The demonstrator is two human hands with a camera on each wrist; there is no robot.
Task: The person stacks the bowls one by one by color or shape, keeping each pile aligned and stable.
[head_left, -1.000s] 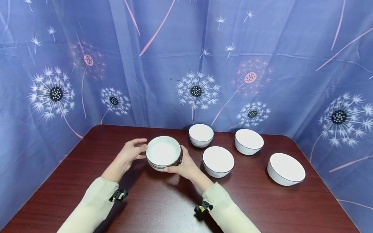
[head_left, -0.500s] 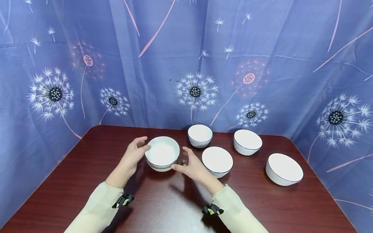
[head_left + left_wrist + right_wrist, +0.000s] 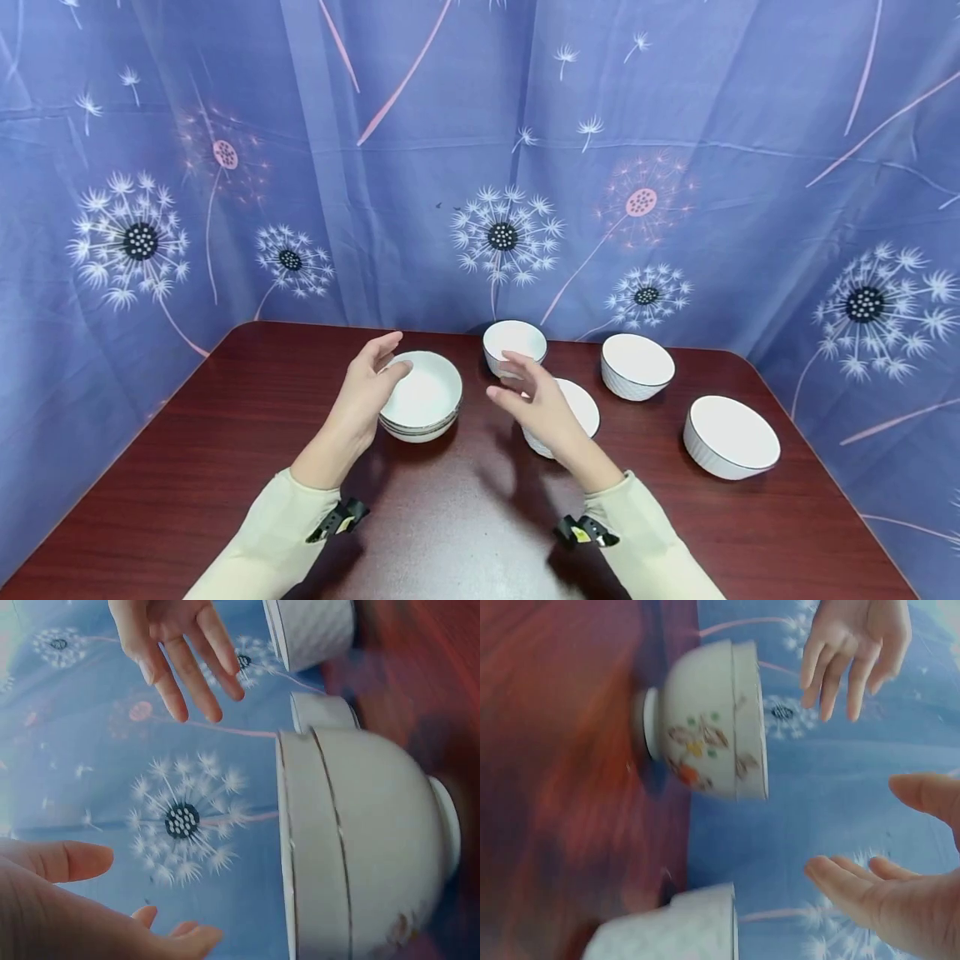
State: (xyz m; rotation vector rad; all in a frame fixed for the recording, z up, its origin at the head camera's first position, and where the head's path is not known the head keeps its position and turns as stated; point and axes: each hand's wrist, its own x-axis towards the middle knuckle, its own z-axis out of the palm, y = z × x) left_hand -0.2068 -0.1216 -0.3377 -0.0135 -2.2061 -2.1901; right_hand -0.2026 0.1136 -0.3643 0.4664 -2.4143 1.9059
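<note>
A nested stack of white bowls point(image 3: 423, 404) stands upright on the table, left of the middle. Brown lines mark the rims, and a flower print shows on its side in the right wrist view. My left hand point(image 3: 362, 396) hovers at the stack's left, its thumb overlapping the rim in the head view; the left wrist view has a gap between these fingers and the bowls point(image 3: 382, 840). To the right, my right hand point(image 3: 543, 408) is in the air with fingers spread and nothing held. It partly covers a white textured bowl point(image 3: 581, 408) with a dark rim.
Behind the right hand is a small ribbed white bowl point(image 3: 510, 337). Farther right stand another textured bowl point(image 3: 637, 371) and a wider ribbed bowl point(image 3: 731, 437). A blue dandelion-print curtain point(image 3: 420, 208) hangs along the back and sides of the dark red wooden table point(image 3: 442, 533).
My right hand has let go of the bowl stack and moved right. My left hand has risen and shifted right, over the stack's rim. The stack now rests on the table.
</note>
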